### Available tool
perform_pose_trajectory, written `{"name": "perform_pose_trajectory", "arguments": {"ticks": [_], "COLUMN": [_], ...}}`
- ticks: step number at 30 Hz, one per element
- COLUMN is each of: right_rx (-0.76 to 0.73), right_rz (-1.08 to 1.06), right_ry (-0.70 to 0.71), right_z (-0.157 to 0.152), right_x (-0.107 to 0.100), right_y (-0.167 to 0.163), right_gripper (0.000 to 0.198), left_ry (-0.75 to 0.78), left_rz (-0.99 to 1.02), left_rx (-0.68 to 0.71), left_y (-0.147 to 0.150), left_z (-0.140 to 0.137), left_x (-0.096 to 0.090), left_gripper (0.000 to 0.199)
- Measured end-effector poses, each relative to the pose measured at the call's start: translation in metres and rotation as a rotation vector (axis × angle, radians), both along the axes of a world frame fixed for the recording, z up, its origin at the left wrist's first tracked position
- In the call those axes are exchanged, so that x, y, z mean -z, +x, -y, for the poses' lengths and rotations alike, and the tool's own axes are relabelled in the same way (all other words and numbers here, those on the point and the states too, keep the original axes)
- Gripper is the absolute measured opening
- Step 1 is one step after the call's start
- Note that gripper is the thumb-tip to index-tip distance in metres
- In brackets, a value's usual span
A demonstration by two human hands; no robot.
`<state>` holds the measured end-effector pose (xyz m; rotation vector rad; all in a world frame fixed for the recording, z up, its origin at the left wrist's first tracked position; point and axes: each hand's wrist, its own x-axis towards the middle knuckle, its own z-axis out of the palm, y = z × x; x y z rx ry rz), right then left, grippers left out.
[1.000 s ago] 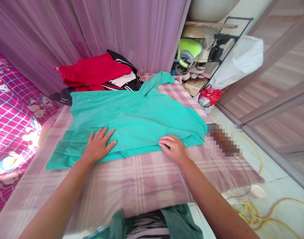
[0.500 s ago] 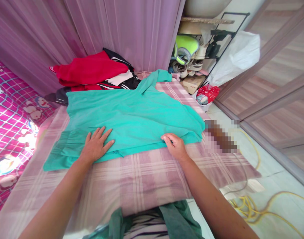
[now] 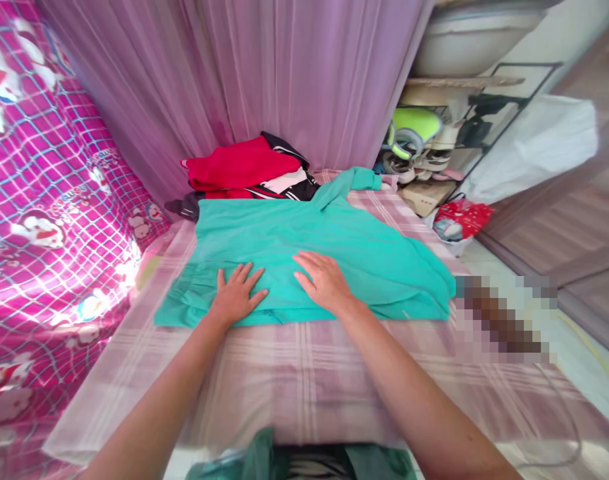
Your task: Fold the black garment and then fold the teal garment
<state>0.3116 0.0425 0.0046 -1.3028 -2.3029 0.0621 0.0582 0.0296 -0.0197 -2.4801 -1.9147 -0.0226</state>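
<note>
A turquoise garment (image 3: 304,233) with one sleeve stretched toward the back lies spread over the plaid cloth (image 3: 284,380). At its left end is a gathered, elastic-looking part (image 3: 184,287). My left hand (image 3: 237,297) rests flat on the garment near that part, fingers spread. My right hand (image 3: 324,283) is over the middle of the garment, fingers extended and the thumb apart. Neither hand grips the fabric. Behind the garment sits a heap of clothes with a red piece (image 3: 244,163) on top.
A pink patterned cloth (image 3: 99,267) hangs at the left, and a purple curtain (image 3: 304,87) behind. At the right stand a shoe rack (image 3: 489,147), a white bag (image 3: 534,147) and a red bag (image 3: 462,217). A blurred-out patch (image 3: 504,317) covers the right table edge.
My right hand has unclosed and moved left toward the garment's middle. My left hand stays flat near the gathered end. The camera view has shifted, so the scene sits farther right.
</note>
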Motion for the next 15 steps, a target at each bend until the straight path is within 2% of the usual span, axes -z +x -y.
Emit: {"name": "perform_pose_trajectory", "arguments": {"ticks": [4, 7, 10, 15], "right_rx": [0.048, 0.074, 0.089, 0.086], "right_rz": [0.219, 0.254, 0.258, 0.260], "right_ry": [-0.125, -0.117, -0.087, -0.056], "right_z": [-0.012, -0.013, -0.013, -0.014], "right_x": [0.026, 0.042, 0.047, 0.050], "right_y": [-0.014, -0.011, -0.007, -0.005], "right_gripper": [0.052, 0.053, 0.053, 0.052], "left_ry": [-0.029, -0.031, 0.002, 0.111], "left_rz": [0.035, 0.065, 0.070, 0.031], "left_rx": [-0.014, -0.004, -0.025, -0.121], "left_y": [0.002, 0.000, -0.013, -0.053], "left_z": [0.002, 0.001, -0.001, -0.001], "left_x": [0.000, 0.000, 0.000, 0.002], "left_gripper": [0.061, 0.065, 0.065, 0.062]}}
